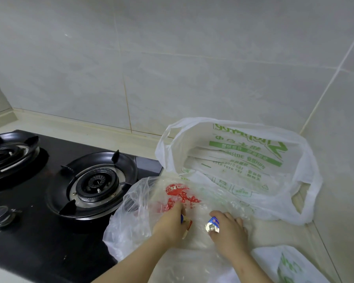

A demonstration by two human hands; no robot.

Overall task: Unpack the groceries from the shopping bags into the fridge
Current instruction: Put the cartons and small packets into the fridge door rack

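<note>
My L hand [169, 223] pinches small red-white packet [186, 224], R hand [230, 230] grips silver-blue foil packet [212, 224], over clear red-printed plastic bag [143, 201] lower centre

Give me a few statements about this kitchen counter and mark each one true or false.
1. The gas stove shows two burners. True.
2. The white bag with green print is tied shut. False: its mouth stands wide open.
3. The right hand holds a blue and silver foil packet. True.
4. The left hand rests on the stove. False: it is at the clear bag with red print, beside the stove, and grips a small wrapped item.
</note>
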